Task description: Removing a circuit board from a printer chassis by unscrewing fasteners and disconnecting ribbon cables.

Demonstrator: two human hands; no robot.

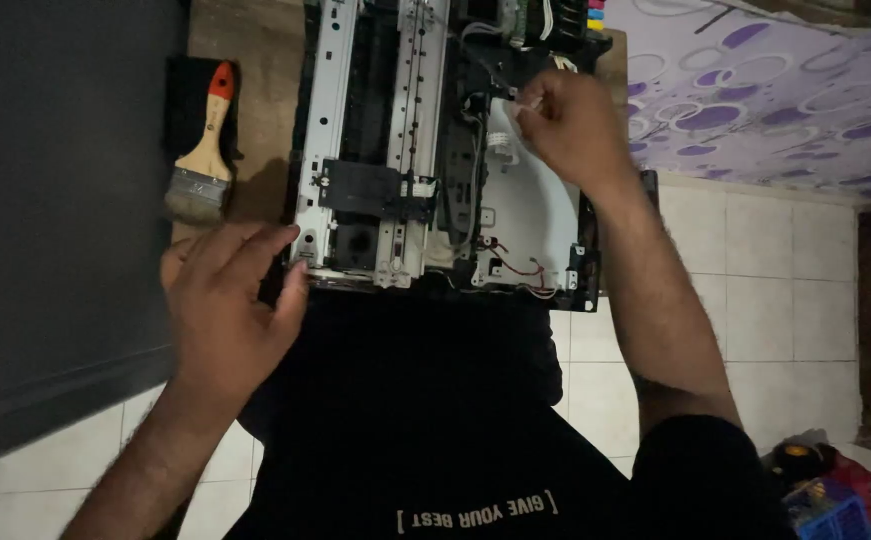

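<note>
**Working Inside an Opened Printer**

Reaching into the stripped printer chassis (436, 160), the right hand (571, 125) sits at about one o'clock from the frame's centre, fingers drawn together in a pinch on a small white part (528, 105) beside a white plastic piece (503, 140) in the mechanism. The thumb and forefinger are closed tightly; the rest of the fingers curl in behind them.

The left hand (226, 300) is at about eight o'clock, at the near left corner of the chassis. Its fingers are loosely bent and half open, the fingertips touching or just at the metal edge of the frame; it grips nothing that can be seen.

The chassis lies on a brown wooden worktop (256, 60), its metal rails (328, 110) running from six to twelve o'clock, with a black carriage block (366, 190) across them. Thin red wires (516, 265) show near the front edge at about five o'clock of the chassis, over a pale base plate (541, 210).

At about ten o'clock, well apart from the left hand, a paintbrush (204, 150) with a wooden handle and orange tip lies on the worktop, just beside the chassis. A purple-patterned cloth (756, 90) fills the two o'clock corner, above a pale tiled floor (756, 260).
</note>
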